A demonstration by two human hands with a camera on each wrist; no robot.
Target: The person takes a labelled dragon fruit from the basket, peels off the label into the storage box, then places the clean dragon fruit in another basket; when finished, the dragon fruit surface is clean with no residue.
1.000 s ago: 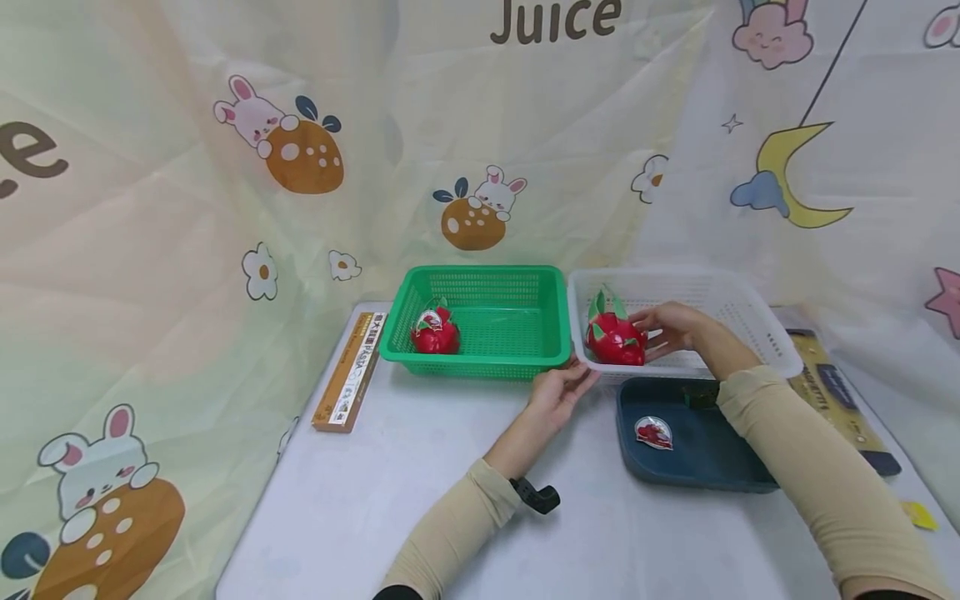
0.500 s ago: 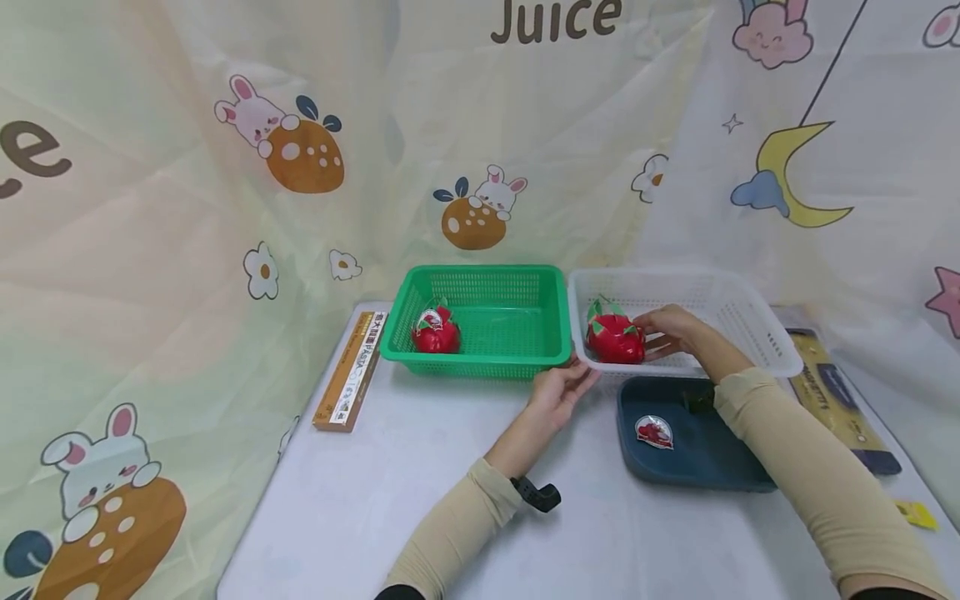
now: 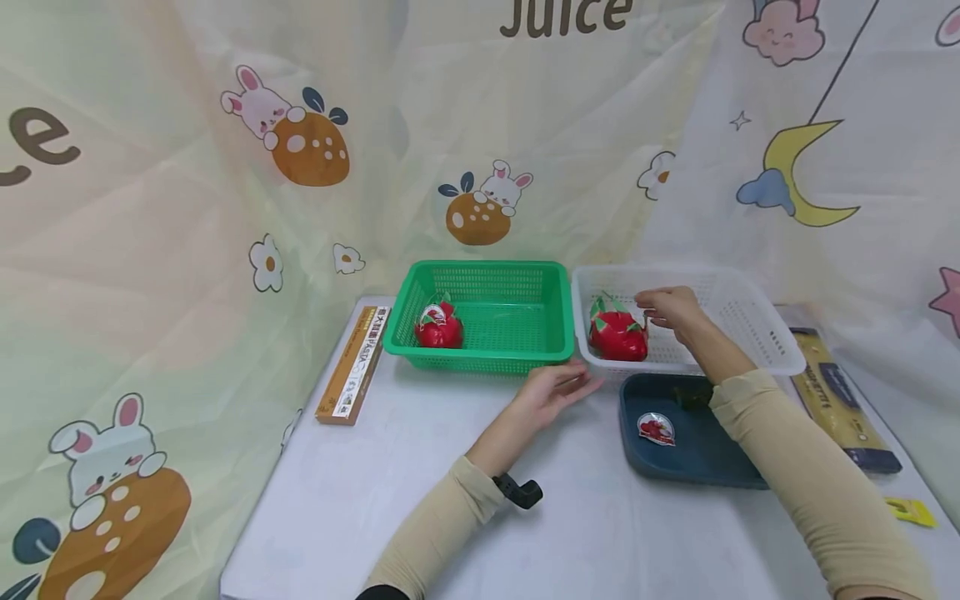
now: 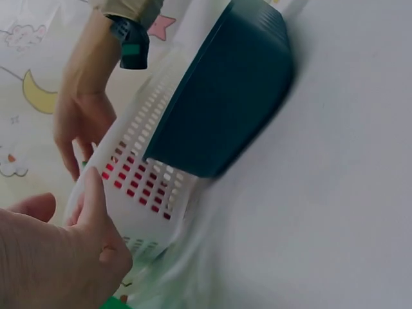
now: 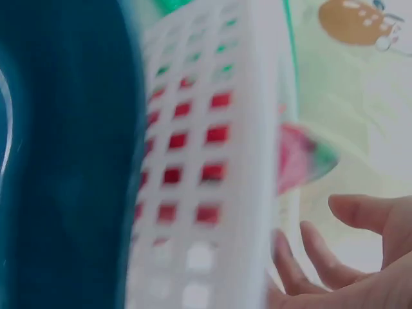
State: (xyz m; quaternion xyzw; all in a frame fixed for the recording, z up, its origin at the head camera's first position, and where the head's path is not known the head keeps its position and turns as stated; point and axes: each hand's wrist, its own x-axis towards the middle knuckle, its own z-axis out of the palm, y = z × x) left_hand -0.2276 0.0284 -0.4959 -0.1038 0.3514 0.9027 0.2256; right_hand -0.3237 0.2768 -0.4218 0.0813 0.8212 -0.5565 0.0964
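A red dragon fruit [image 3: 618, 335] with green leaf tips sits at the left end of the white basket [image 3: 693, 367]. Just to its right and slightly above, my right hand [image 3: 675, 308] has its fingers apart from the fruit and holds nothing; the right wrist view shows the same hand [image 5: 360, 257] with loose, spread fingers. My left hand [image 3: 550, 394] is at the front, near where the white and green baskets meet, fingers extended. In the left wrist view its fingers lie close to the white basket [image 4: 132, 222]; contact is unclear. Another dragon fruit [image 3: 439, 331] lies in the green basket [image 3: 480, 360].
A dark blue tray [image 3: 693, 458] with a round dragon-fruit sticker [image 3: 657, 429] stands before the white basket, under my right forearm. A pasta box [image 3: 352, 367] lies at left. A gold spaghetti package [image 3: 836, 400] and a small yellow packet [image 3: 911, 511] lie at right.
My right hand has let go of the dragon fruit and risen slightly, leaving it in the white basket. My left hand has drawn a little away from the basket corner.
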